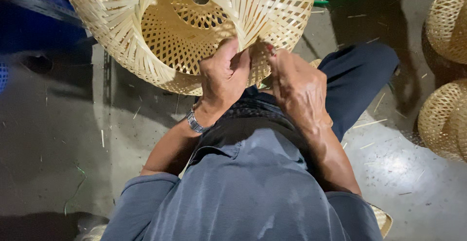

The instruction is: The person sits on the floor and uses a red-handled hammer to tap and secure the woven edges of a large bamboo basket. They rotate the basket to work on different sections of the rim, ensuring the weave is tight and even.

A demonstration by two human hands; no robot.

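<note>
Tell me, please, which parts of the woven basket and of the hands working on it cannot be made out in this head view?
- Woven basket: its upper part is cut off by the top edge.
- Left hand: fingertips hidden, curled over the basket rim.
- Right hand: what its fingertips pinch is hidden by the fingers and the strips.
- Finished baskets: cut off by the right edge.
- Seat: hidden by the person's body.

Two finished woven baskets [445, 119] stacked at right edge, another [450, 19] above them. Bamboo slivers [369, 123] scattered on grey concrete floor [58, 139]. Blue crate [34, 24] top left.
</note>
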